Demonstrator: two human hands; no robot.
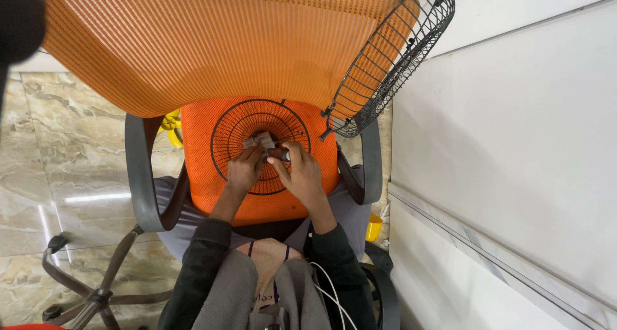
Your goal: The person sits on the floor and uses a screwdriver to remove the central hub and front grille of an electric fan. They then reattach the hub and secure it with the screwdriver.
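A round black wire fan grille (231, 127) lies flat on the orange mesh seat of an office chair (199, 150). A small grey metal part (258, 139) sits at the grille's centre. My left hand (244, 169) grips that part from the near side. My right hand (301, 174) is closed on a dark, red-tipped tool handle (281, 154) that points at the same part. Both forearms wear dark sleeves.
A second black wire fan grille (392, 53) leans tilted against the chair's orange mesh backrest (212, 41) and the white wall (514, 143) at right. Grey armrests (138, 176) flank the seat. Yellow objects (170, 123) lie on the marble floor (58, 169). White cables hang near my chest.
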